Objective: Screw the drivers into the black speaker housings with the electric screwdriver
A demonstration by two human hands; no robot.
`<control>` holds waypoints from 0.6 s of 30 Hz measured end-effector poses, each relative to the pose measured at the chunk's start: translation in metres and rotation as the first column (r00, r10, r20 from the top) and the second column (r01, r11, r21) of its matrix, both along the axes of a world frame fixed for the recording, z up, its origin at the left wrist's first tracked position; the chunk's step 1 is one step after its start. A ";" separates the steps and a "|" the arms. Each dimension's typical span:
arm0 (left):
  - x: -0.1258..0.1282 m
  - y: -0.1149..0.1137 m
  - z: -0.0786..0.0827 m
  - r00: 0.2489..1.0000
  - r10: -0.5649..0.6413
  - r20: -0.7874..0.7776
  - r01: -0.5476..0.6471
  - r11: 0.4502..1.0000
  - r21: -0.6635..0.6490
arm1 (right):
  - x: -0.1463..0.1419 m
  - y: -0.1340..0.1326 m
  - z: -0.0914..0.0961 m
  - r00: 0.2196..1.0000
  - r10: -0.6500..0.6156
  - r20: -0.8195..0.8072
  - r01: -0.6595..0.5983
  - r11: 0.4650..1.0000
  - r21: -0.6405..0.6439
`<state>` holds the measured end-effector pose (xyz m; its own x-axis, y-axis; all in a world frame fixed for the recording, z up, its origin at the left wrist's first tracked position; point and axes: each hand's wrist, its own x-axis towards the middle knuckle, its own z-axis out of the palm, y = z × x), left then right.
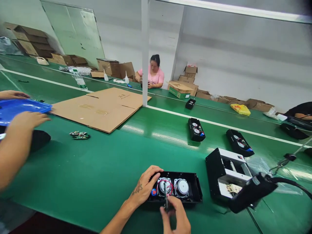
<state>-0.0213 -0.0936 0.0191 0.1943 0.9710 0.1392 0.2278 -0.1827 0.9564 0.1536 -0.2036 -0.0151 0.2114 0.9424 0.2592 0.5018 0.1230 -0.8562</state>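
My left hand (146, 185) grips the near left end of an open black speaker housing (192, 188), its fingers curling over the rim. Two round speaker drivers sit inside, the left driver (164, 187) and the right driver (181, 188). A loop of red wire (168, 183) lies over the left driver, and a small blue part (153, 192) sits beside it. My right hand (176, 216) pinches a slim dark tool (166, 198), whose tip points down at the left driver. Its exact kind cannot be seen.
A green conveyor belt (97, 169) runs across the view. Several black housings stand on it to the right, and a black corded tool (252, 191) rests on a black-and-white unit (225, 172). A co-worker's hands (26, 120) hold a blue tray (21, 109) beside a cardboard sheet (102, 109).
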 end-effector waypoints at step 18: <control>-0.008 -0.032 0.033 0.908 -0.197 -0.369 0.276 0.945 0.176 | 0.061 0.080 0.087 0.447 0.417 0.791 -0.577 0.811 -0.102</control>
